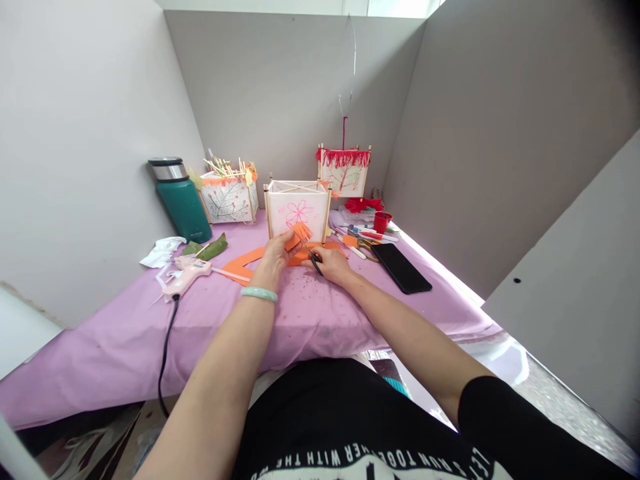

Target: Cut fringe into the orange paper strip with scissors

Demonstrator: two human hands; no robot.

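My left hand (274, 257) pinches an orange paper strip (300, 235) cut into a fringe, held just above the purple tablecloth (125, 333). A pale green bangle sits on that wrist. My right hand (331, 263) is closed on small dark scissors (311, 256), whose blades reach into the fringe. A larger curved piece of orange paper (240, 267) lies flat under both hands. Right behind them stands a white paper lantern box (297, 208) with a pink flower drawn on it.
A pink glue gun (187, 275) with a black cord lies at the left, near a teal flask (181, 200). Another lantern box (229, 195) holds sticks. A red-fringed lantern (345, 170) stands at the back. A black phone (401, 267), pens and a red cup (382, 221) lie right.
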